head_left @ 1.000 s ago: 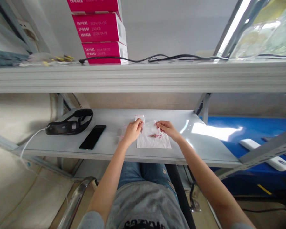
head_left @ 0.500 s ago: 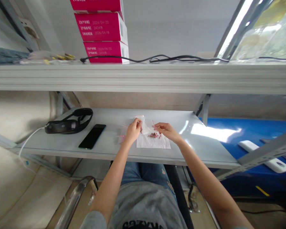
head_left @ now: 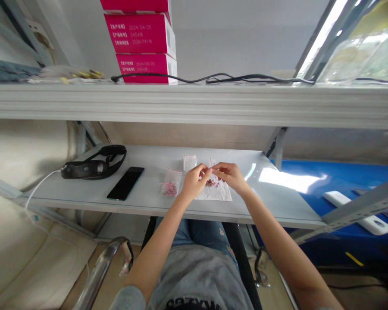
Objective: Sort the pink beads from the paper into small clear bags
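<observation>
My left hand (head_left: 195, 181) and my right hand (head_left: 230, 175) meet over a white sheet (head_left: 215, 196), fingertips pinched together. What they pinch is too small to make out; a thin pinkish strip shows just above the fingertips. Small pink and brown beads (head_left: 211, 183) lie loose on the sheet below, partly hidden by the hands. Left of my left hand lies a clear zip bag (head_left: 173, 175) holding pink beads (head_left: 170, 189). Behind that hand is another small clear bag (head_left: 189, 161) on the table.
A black phone (head_left: 125, 183) and a black headset-like device (head_left: 95, 165) with a white cable lie left on the grey table (head_left: 155, 204). Overhead runs a shelf (head_left: 194, 103) bearing pink boxes (head_left: 139, 34) and a black cable (head_left: 245, 77). A white power strip (head_left: 358, 211) lies right, on blue.
My left hand has moved right, from the small clear bag to my right hand's fingertips. The bag of pink beads at left is now uncovered. My right hand has barely shifted.
</observation>
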Demonstrator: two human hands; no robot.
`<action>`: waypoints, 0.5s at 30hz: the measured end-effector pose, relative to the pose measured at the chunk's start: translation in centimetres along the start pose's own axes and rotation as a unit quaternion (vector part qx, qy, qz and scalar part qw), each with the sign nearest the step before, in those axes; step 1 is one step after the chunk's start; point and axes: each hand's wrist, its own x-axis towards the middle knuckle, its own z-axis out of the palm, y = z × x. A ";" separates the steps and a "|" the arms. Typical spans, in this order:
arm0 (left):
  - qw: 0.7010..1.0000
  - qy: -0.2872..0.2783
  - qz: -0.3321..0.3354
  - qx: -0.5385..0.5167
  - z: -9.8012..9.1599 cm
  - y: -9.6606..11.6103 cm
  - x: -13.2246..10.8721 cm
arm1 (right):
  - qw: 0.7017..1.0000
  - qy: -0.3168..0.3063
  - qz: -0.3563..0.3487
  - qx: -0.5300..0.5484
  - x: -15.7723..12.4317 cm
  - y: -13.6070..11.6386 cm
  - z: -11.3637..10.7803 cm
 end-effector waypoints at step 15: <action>0.995 -0.086 -0.005 0.041 -0.8 0.1 -0.4 | 0.993 -0.067 -0.018 -0.096 -0.4 -1.2 0.0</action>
